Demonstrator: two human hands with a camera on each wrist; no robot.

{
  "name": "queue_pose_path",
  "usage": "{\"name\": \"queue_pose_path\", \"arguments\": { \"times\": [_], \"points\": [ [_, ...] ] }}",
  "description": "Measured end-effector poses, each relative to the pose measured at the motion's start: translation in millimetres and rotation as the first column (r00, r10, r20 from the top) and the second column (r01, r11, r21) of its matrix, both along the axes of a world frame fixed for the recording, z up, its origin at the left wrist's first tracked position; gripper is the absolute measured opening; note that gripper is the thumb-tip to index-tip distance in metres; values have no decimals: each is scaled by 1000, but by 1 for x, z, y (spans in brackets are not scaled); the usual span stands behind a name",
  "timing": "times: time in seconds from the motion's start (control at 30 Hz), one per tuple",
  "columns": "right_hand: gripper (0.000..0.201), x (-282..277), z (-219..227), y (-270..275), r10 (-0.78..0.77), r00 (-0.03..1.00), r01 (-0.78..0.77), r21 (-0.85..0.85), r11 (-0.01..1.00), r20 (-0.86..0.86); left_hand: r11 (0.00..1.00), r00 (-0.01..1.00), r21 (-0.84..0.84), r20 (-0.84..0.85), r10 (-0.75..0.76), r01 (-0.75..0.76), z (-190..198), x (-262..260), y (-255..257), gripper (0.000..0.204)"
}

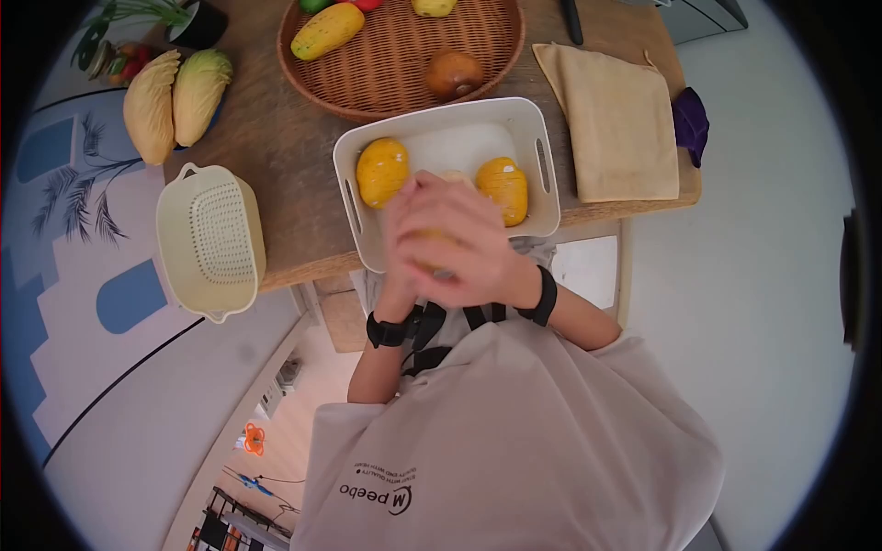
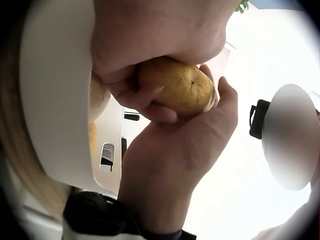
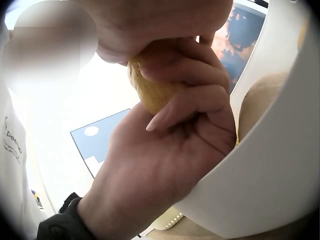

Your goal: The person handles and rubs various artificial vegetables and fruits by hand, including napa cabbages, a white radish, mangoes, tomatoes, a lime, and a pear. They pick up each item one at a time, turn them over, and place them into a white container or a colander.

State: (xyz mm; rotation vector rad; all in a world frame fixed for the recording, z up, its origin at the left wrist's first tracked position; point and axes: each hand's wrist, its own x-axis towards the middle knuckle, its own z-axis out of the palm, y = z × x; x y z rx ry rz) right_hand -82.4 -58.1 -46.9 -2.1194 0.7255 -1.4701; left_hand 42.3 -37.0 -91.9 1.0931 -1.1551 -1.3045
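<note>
Both hands are cupped together around a yellow potato point(image 2: 175, 85), close over the near side of a white bin point(image 1: 354, 225). My left hand point(image 1: 401, 241) curls its fingers round the potato, as the right wrist view shows. From the other side my right hand point(image 1: 478, 262) grips it; in the head view the hands hide most of it. Inside the bin lie a yellow-orange potato-like piece point(image 1: 382, 172) on the left and another point(image 1: 503, 193) on the right. A pale rounded thing point(image 1: 455, 175) sits between them, partly behind the hands.
Behind the bin stands a round wicker basket point(image 1: 395, 78) with yellow produce and a brown round item. A cream strainer basket point(image 1: 241, 184) stands at the left table edge, near two napa cabbages point(image 1: 152, 106). Folded beige cloth point(image 1: 625, 129) lies at right, below a dark handle point(image 1: 571, 20).
</note>
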Motion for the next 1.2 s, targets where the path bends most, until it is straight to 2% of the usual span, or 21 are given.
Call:
{"name": "queue_pose_path", "arguments": {
  "times": [0.03,0.1,0.13,0.2,0.23,0.3,0.33,0.4,0.5,0.6,0.7,0.73,0.8,0.83,0.9,0.93,1.0,1.03,1.1,1.13,1.2],
  "points": [
    [21,-1,-1,4,26,999,-29,-50,998,-46,974,962,194,-267,-62,117,-7,5,-5,34],
    [22,-2,-2,8,75,987,-96,-146,985,-140,964,970,217,-218,-104,152,-15,7,-2,34],
    [21,-3,-1,4,1,997,-5,-53,999,-74,996,991,51,109,-74,68,-4,7,4,35],
    [19,-5,2,-9,-158,987,151,152,977,39,994,985,33,141,97,-102,20,-3,3,34],
    [19,-3,2,-9,-144,989,137,161,977,32,956,967,228,-129,218,-185,35,-19,0,33],
    [19,2,3,-4,-128,992,123,179,976,16,938,863,343,-454,221,-60,30,-19,-2,32],
    [20,3,3,0,-59,997,62,76,995,-40,967,843,242,-534,64,80,7,-5,-5,31],
    [21,5,2,8,56,983,-77,-115,990,-176,971,816,151,-574,-65,183,-4,0,-6,30],
    [20,-1,4,-9,-100,995,99,56,994,13,977,868,206,-494,53,58,11,-10,-3,30],
    [18,2,4,-5,-159,987,159,139,978,-7,984,943,173,-319,99,-45,22,-11,0,30],
    [11,1,-3,6,127,976,-147,-108,983,-174,1000,999,-11,43,-5,6,25,-3,1,30],
    [12,-1,-3,1,67,991,-75,-61,995,-114,997,986,-66,166,-26,38,27,-1,1,30],
    [16,-9,-2,-12,-51,999,51,44,998,-1,1000,997,1,68,28,-28,33,-8,0,28],
    [17,-10,0,-13,-81,997,81,68,994,-1,985,982,138,-144,123,-103,42,-21,-2,28],
    [17,-11,4,-13,-146,989,145,114,983,-1,975,969,206,-213,124,-79,33,-22,-5,26],
    [15,-10,5,-10,-42,998,44,44,998,-45,990,997,138,-80,9,2,7,-10,-4,26],
    [12,-5,7,0,146,977,-159,-79,984,-156,969,982,238,-189,-25,71,-4,-4,-3,26],
    [13,-7,4,-3,104,989,-109,-42,993,-105,917,908,389,-410,91,83,0,-4,-2,26],
    [16,-12,-2,-11,28,1000,-28,38,999,-9,906,846,420,-498,191,43,10,-9,-1,27],
    [17,-13,0,-11,-5,1000,7,76,997,-20,954,902,299,-402,157,-33,17,-15,0,28],
    [20,-12,5,-11,-76,996,82,146,986,-44,987,989,148,-138,-49,70,26,-8,-9,29]
  ]
}}
